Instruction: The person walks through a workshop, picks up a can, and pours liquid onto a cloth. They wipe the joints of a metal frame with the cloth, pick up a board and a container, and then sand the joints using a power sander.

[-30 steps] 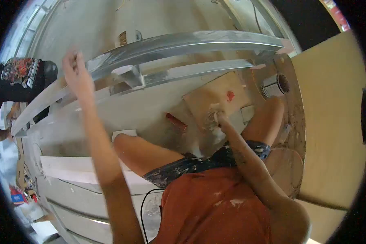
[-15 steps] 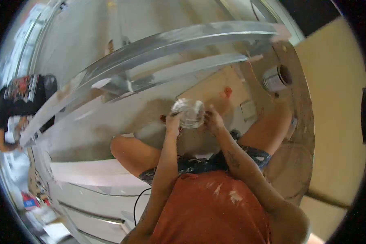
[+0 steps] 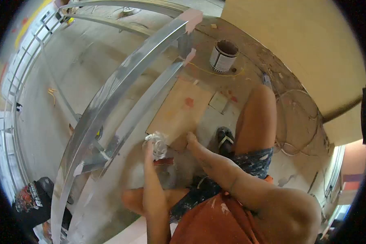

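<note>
A crumpled, clear, shiny bundle that looks like plastic wrap (image 3: 159, 146) is in my left hand (image 3: 149, 147), just past the lower edge of a tan board (image 3: 179, 107) on the floor. My right hand (image 3: 190, 138) is apart from the bundle, over the board's lower right corner; its fingers are too small and blurred to read. Below the bundle lies a dark red, flat object (image 3: 163, 161). Curved grey metal rails (image 3: 122, 81) rise to the left of my hands.
An open can (image 3: 223, 57) stands on the floor beyond the board. Near it lie a small square piece (image 3: 218, 101) and a loose cable (image 3: 286, 150). A large pale panel (image 3: 297, 49) is at the right. Another person (image 3: 34, 203) is at the lower left.
The view has turned, so the rails now stand steeper and the can appears farther left. My right hand has come off the clear bundle, which stays in my left hand.
</note>
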The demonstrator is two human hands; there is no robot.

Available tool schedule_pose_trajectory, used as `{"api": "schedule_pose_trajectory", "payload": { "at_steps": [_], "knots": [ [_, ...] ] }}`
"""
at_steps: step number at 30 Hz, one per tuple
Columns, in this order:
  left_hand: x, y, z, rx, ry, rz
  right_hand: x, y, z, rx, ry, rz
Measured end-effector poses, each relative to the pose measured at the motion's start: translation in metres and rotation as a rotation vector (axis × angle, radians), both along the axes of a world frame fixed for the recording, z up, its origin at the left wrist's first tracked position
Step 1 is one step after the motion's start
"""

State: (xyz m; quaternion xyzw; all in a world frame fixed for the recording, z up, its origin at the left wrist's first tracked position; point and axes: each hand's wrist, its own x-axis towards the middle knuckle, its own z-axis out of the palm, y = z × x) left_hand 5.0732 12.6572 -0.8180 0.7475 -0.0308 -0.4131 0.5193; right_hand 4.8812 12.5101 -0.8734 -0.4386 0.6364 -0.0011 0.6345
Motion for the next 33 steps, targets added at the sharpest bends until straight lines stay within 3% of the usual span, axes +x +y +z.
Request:
{"api": "schedule_pose_trajectory", "payload": {
  "at_steps": [3,6,8,9,11,13,15,18,20,22,24,26,28,29,30,33],
  "knots": [
    [0.009,-0.007,0.023,0.139,-0.022,-0.069,-0.001,-0.004,-0.018,-0.002,0.009,0.058],
    [0.030,-0.025,0.019,-0.022,-0.094,-0.010,-0.011,-0.014,-0.019,-0.016,0.009,0.139],
    [0.047,-0.057,0.021,0.212,-0.561,-0.224,-0.023,-0.028,-0.007,-0.059,0.018,0.244],
    [0.052,-0.066,0.018,0.183,-0.551,-0.231,-0.029,-0.032,-0.002,-0.080,0.060,0.350],
    [0.056,-0.075,0.008,0.532,-0.509,-0.555,-0.035,-0.030,0.007,-0.108,0.082,0.467],
    [0.048,-0.080,-0.009,0.592,-0.638,-0.513,-0.035,-0.028,0.004,-0.138,0.131,0.509],
    [0.066,-0.078,-0.053,0.756,-0.737,-0.685,-0.036,-0.026,0.005,-0.156,0.170,0.518],
    [0.069,-0.076,-0.036,0.675,-0.715,-0.650,-0.043,-0.030,0.005,-0.218,0.223,0.559],
    [0.062,-0.061,-0.031,0.565,-0.641,-0.510,-0.049,-0.030,0.010,-0.277,0.260,0.600],
    [0.041,-0.041,-0.012,0.550,-0.678,-0.534,-0.056,-0.030,0.030,-0.359,0.311,0.695],
    [0.009,-0.050,0.049,0.448,-0.537,-0.498,-0.071,-0.037,0.057,-0.493,0.416,0.880],
    [-0.037,-0.048,0.133,0.271,-0.308,-0.369,-0.093,-0.048,0.095,-0.681,0.572,1.243],
    [-0.064,-0.048,0.159,0.134,-0.279,-0.272,-0.118,-0.058,0.133,-0.729,0.748,1.658],
    [-0.072,-0.053,0.163,-0.032,-0.110,-0.096,-0.132,-0.065,0.151,-0.699,0.785,1.773],
    [-0.081,-0.059,0.167,-0.197,0.064,0.077,-0.151,-0.067,0.155,-0.681,0.535,1.206],
    [-0.114,-0.107,0.257,-0.246,0.072,-0.018,-0.181,-0.068,0.155,-0.398,-0.258,-0.444]
  ]
}}
